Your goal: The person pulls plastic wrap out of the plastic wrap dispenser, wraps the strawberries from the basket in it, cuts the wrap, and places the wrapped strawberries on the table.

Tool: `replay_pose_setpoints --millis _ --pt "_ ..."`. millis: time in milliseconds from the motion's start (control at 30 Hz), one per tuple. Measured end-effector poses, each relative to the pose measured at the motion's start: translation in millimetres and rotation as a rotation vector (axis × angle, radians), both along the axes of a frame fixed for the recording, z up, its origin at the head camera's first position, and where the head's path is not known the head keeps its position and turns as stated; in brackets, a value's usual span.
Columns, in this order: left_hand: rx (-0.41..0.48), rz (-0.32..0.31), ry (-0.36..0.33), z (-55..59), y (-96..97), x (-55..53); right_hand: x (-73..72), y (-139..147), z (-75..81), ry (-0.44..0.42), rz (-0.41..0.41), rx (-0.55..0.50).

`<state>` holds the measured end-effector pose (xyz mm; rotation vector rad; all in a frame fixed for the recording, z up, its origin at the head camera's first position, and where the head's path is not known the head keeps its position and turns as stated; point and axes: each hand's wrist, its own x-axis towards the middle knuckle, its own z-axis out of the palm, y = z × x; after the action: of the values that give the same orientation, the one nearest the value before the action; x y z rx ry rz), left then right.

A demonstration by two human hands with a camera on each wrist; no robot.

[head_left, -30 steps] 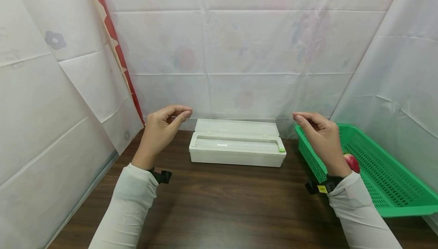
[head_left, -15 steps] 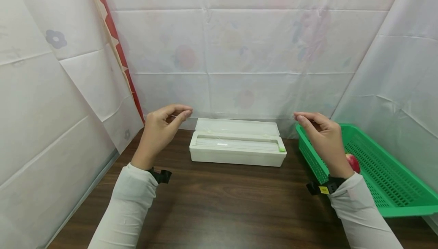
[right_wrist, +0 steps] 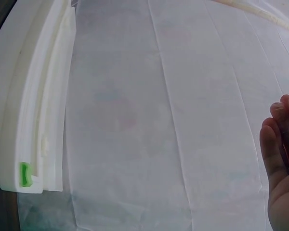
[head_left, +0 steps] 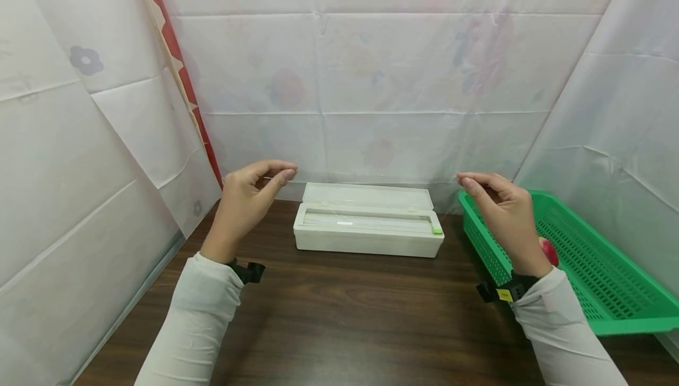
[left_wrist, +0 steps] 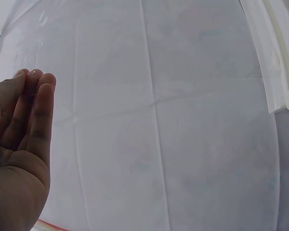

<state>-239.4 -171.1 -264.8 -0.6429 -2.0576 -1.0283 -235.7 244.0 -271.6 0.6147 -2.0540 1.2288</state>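
Note:
My left hand (head_left: 244,206) is raised left of a white cling film dispenser (head_left: 366,243), its thumb and fingertips pinched together. Glints in the left wrist view show clear cling film (left_wrist: 40,45) at those fingertips. My right hand (head_left: 501,212) pinches in the same way, above the near-left side of a green basket (head_left: 631,328). Between the hands the film is almost invisible, showing only as a faint line in the head view. The dispenser's lid (head_left: 366,195) is tipped back, and a green slider (head_left: 437,231) sits at its right end.
The basket has perforated walls and holds a red fruit (head_left: 549,250), partly hidden behind my right wrist. A dark wooden table (head_left: 339,321) lies below. White patterned sheets (head_left: 371,68) close off the back and both sides.
Both hands keep their pinch. My right hand has shifted very slightly to the right, and my left hand is almost still. The dispenser and basket stay in place.

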Motion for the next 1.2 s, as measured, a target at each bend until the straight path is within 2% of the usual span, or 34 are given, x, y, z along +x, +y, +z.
replay_pose_setpoints --millis 1200 --pt "0.009 -0.035 0.049 8.4 -1.6 2.6 6.1 1.9 8.4 0.023 0.029 -0.015"
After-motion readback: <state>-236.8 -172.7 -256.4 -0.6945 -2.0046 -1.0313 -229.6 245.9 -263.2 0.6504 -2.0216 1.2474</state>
